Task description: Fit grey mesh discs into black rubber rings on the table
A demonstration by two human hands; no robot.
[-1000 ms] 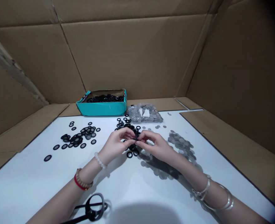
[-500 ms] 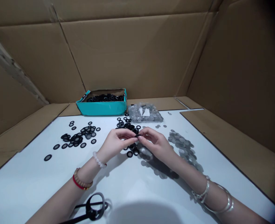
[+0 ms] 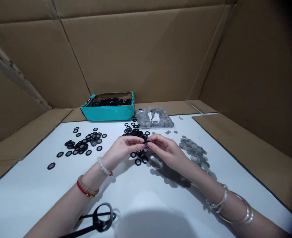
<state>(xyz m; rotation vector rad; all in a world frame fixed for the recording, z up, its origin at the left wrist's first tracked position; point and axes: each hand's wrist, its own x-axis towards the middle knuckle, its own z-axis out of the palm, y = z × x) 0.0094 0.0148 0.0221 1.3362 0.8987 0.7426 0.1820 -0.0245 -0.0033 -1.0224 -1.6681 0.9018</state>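
Between the fingertips of both hands is a small black ring (image 3: 146,142), held just above the table. My left hand (image 3: 126,145) pinches its left side with thumb and fingers. On the other side, the fingertips of my right hand (image 3: 164,147) are closed on the same ring. Beneath and behind the hands lies a pile of black rings (image 3: 138,161), partly covered by the fingers. Grey translucent discs (image 3: 195,150) are spread to the right and under my right forearm. Further left sits a group of black rings with grey discs in them (image 3: 81,146).
A teal box (image 3: 107,113) full of black rings stands at the back. Beside it lies a clear plastic bag of grey discs (image 3: 154,118). A black stand-like item with a loop (image 3: 102,218) is at the front left. Cardboard walls (image 3: 141,59) enclose the white table (image 3: 126,201).
Both hands stay together on the ring, with only a slight shift of the fingers; the ring looks more tilted. The whole view has moved slightly.
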